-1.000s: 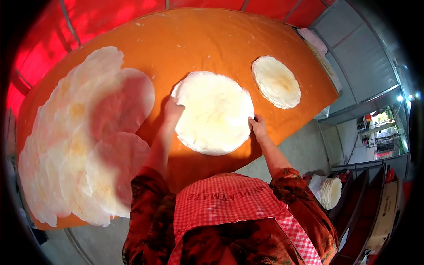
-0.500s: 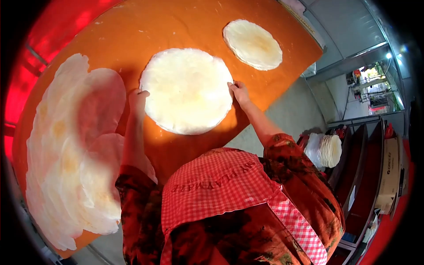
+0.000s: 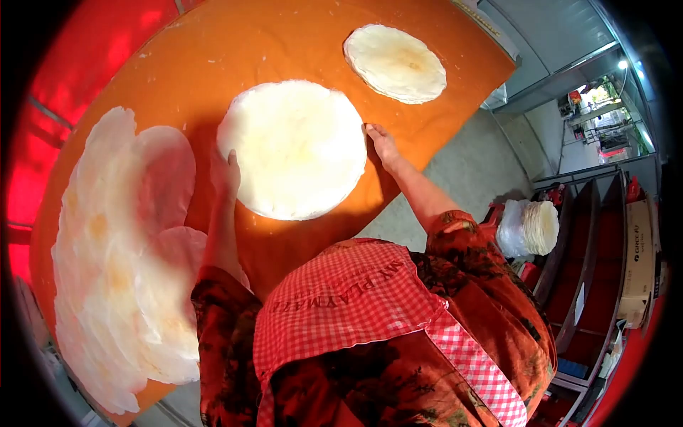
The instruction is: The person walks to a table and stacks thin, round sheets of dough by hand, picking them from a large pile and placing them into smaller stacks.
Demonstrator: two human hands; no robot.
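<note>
A thick stack of thin round flatbread sheets (image 3: 295, 146), pale and floury, lies on the orange tabletop. At its left edge is my left hand (image 3: 226, 174), the thumb raised along the rim and the other fingers blurred in shadow. My right hand (image 3: 383, 144) is closed, its fingertips against the right rim. Between them the two hands hold the stack's sides. Left of my left arm, many overlapping translucent sheets (image 3: 107, 285) spread across the table. A smaller round stack (image 3: 398, 62) rests farther back on the right.
The orange cloth-covered table (image 3: 213, 43) ends in a diagonal edge on the right, above a grey floor (image 3: 462, 156). Beyond it, another pile of round sheets in clear plastic (image 3: 537, 228) stands near dark red shelving (image 3: 583, 263) and a cardboard box (image 3: 638, 249).
The view has shifted slightly. The stack sits a little farther left in view, and both hands have shifted their hold along its rim. My left thumb now points upward.
</note>
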